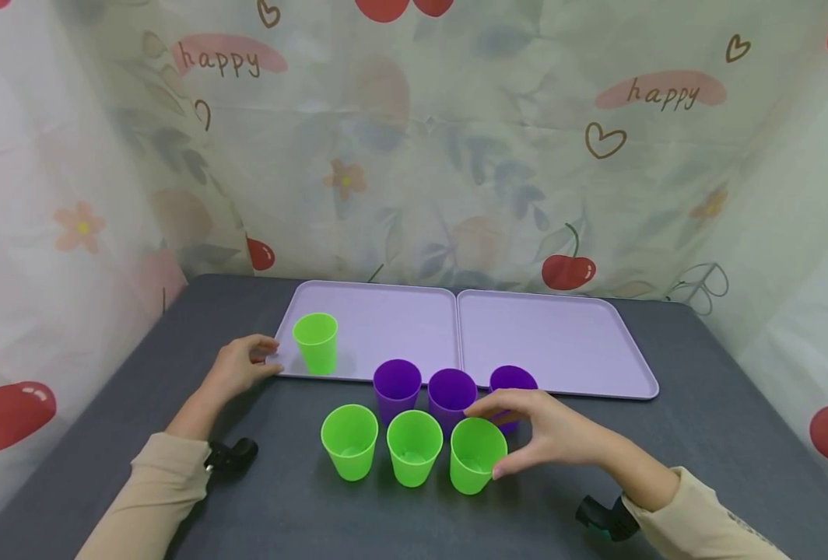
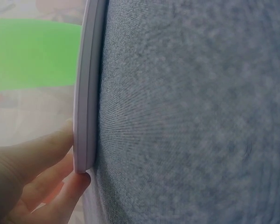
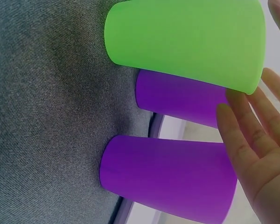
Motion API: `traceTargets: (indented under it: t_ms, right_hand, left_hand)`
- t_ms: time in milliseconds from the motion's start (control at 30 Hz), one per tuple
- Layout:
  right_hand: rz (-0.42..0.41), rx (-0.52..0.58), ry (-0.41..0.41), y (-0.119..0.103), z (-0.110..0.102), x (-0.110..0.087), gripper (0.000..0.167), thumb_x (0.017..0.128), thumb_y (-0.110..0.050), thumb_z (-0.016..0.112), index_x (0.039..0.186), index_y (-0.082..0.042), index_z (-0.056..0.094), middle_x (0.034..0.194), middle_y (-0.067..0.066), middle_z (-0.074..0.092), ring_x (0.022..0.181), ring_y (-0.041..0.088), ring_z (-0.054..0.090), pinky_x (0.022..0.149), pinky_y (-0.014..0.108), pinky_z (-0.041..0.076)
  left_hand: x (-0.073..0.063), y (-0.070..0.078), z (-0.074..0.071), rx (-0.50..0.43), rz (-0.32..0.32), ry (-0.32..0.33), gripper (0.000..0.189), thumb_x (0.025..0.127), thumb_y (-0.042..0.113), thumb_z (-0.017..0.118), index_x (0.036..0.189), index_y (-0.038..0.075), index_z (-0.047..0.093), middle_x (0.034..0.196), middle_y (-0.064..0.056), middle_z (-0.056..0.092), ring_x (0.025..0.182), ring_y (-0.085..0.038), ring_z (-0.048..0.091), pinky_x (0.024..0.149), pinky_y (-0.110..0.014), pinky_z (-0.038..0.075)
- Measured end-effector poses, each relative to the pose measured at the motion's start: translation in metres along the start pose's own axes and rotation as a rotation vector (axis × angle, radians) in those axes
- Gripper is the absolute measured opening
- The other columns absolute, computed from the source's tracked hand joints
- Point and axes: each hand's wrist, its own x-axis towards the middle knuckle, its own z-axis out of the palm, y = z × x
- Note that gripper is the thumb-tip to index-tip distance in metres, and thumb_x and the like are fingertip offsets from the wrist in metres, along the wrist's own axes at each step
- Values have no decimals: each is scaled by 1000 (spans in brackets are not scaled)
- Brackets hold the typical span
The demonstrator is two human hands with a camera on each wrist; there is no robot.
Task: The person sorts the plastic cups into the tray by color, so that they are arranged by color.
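My left hand (image 1: 242,364) grips the near left corner of the left lilac tray (image 1: 386,330), thumb and fingertips at its rim (image 2: 86,93). On that tray, close by the hand, stands a green cup (image 1: 317,346). My right hand (image 1: 543,428) reaches round the right-hand green cup (image 1: 471,463) of a near row, its fingers extended at the rim and its thumb on the right side, spread apart. In the right wrist view, the fingers (image 3: 238,135) lie beside the green cup (image 3: 182,42). Other green cups (image 1: 349,447) (image 1: 414,455) stand left of it, mouths up.
Behind the green row stand purple cups (image 1: 397,389) (image 1: 450,397), the right-hand one (image 1: 515,379) partly hidden by my right hand. A second lilac tray (image 1: 554,338) adjoins the left one. A patterned curtain (image 1: 421,155) borders the dark grey table (image 1: 281,513).
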Motion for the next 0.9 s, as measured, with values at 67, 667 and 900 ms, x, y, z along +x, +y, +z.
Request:
traceTargets:
  t_ms: [67,667,900]
  right_hand:
    - [-5,-7,-2,0,0,0,59,71,-25,81,122,-7,57,117,5,63,103,9,62,87,29,53]
    - [-49,-110,-4,-1,0,4,57,73,-33,79,120,-7,59,113,3,66,101,8,62,83,27,54]
    - [-29,-112,4,-7,-6,3,57,73,-34,78,120,-8,59,111,2,66,100,8,62,83,26,54]
  left_hand:
    - [0,0,0,-3,-4,-4,41,83,11,69,117,-7,57,116,-28,61,106,-42,59,87,-50,49]
    - [0,0,-1,-2,-5,-6,41,83,12,69,117,-7,56,117,-28,60,107,-43,58,88,-51,49]
    - [1,0,0,0,-16,-11,42,83,12,69,118,-7,56,118,-28,60,108,-43,58,88,-50,49]
